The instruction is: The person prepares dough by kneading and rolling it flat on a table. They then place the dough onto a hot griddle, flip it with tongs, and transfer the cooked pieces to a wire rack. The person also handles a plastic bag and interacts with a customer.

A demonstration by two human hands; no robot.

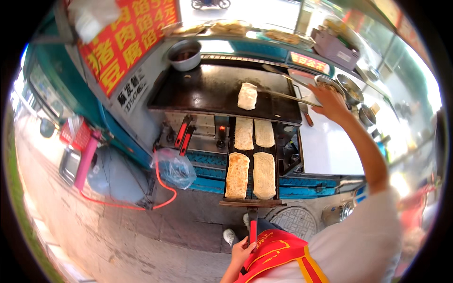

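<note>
My left hand [243,250] grips the red handle [252,231] of a pulled-out oven tray [252,203]. Several flat rectangular breads lie in two columns on the tray; the front left bread [237,175] is browner than the pale front right one [264,175]. My right hand [329,100] is stretched over the right side of the griddle, with a pair of long tongs [297,97] at its fingers, their arms spread apart and pointing left. A pale folded piece of dough [247,96] lies on the dark griddle [208,90], near the tip of the tongs' lower arm.
A metal pot [184,56] stands at the griddle's back left corner. Metal bowls of filling [349,88] and a wooden-handled scraper [307,115] are at the right, by the white worktop [327,152]. Two red-handled bars [184,136] stick out left of the tray, above a plastic bag [175,169].
</note>
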